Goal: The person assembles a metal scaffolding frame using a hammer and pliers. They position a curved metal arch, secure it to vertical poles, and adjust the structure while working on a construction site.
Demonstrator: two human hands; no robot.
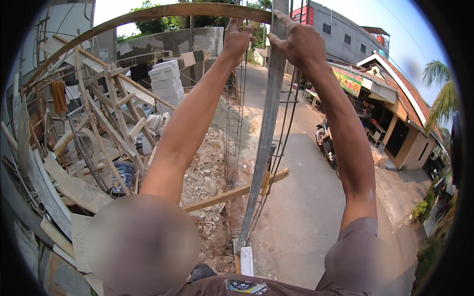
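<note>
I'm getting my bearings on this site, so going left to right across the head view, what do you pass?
Heap of wooden planks → stack of white blocks → left hand → upright grey board with the right hand on it → parked motorbike → roadside shop → palm tree.

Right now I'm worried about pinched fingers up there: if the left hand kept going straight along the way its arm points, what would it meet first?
The left hand already touches the curved wooden beam overhead, so that comes first. Depth is unclear, but nothing shows between them.
</note>
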